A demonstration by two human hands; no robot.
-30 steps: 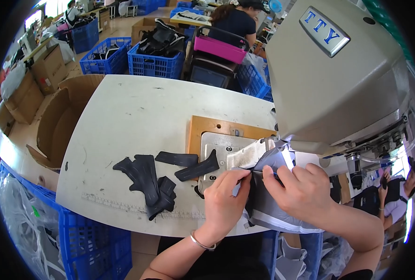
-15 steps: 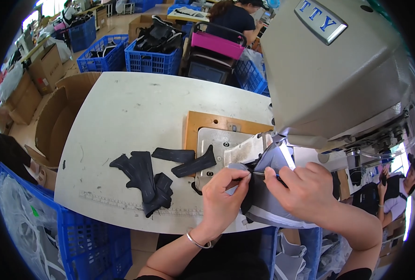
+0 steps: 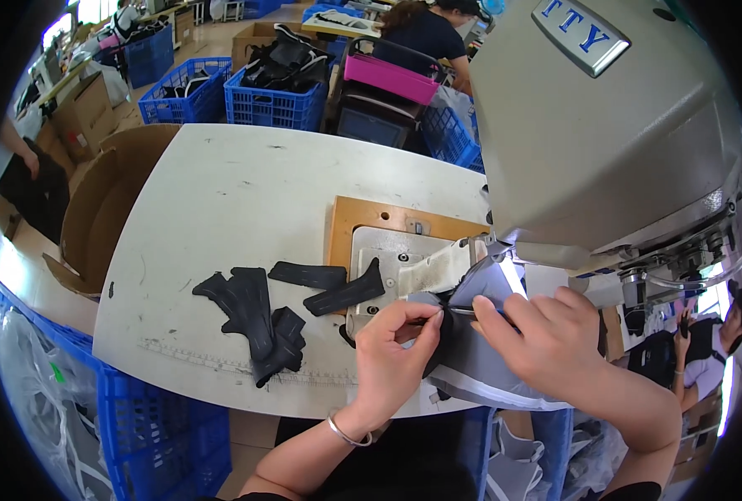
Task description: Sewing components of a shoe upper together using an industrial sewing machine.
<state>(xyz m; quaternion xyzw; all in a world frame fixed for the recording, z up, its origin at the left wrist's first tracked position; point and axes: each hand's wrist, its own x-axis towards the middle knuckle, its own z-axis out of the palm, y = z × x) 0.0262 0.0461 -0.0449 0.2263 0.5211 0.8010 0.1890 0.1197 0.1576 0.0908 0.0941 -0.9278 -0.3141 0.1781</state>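
Grey shoe upper (image 3: 479, 292) lies under the sewing machine (image 3: 605, 142) at the table (image 3: 237, 192) edge, pinched by both hands, left (image 3: 392, 351) and right (image 3: 542, 334); judged best fed flat, fingertips clear of the needle.

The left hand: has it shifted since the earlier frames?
No real shift: the left hand pinches the grey piece at the same spot beside the metal plate.

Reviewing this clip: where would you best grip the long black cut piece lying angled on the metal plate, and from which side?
Grip the long black piece at its wide lower-left end, coming from the left over the bare white table. That end lies flat and clear, while its narrow tip points up toward the grey shoe upper pinched by the left hand and right hand.
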